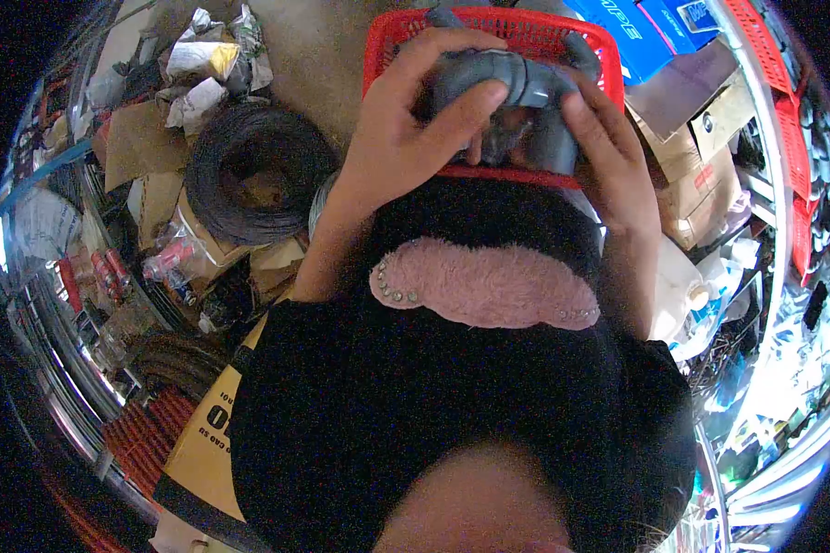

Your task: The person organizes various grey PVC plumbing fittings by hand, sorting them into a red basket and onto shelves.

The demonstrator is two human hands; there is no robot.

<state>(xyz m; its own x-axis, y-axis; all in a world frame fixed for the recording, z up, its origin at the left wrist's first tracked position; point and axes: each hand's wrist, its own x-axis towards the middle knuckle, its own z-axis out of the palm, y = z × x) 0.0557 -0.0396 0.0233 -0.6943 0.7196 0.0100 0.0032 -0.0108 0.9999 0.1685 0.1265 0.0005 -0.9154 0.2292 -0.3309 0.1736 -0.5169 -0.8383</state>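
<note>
A grey plastic pipe elbow (pixel 516 76) is held up over a red plastic basket (pixel 610 60) in front of my body. My left hand (pixel 424 111) wraps round its left side, thumb pressed across the front. On the right, the fingers of my right hand (pixel 609 143) close against its other end. Below and between my hands, more grey fittings (pixel 553 143) show, partly covered by the fingers. Another grey fitting (pixel 581 53) rests at the basket's far right corner.
To the left lies a coil of dark wire (pixel 258 175) among cardboard and crumpled paper (pixel 217 60). Blue boxes (pixel 627 37) and brown cartons (pixel 701 184) stand on the right. Red bins (pixel 793 147) of fittings line the far right. A yellow box (pixel 214 442) sits lower left.
</note>
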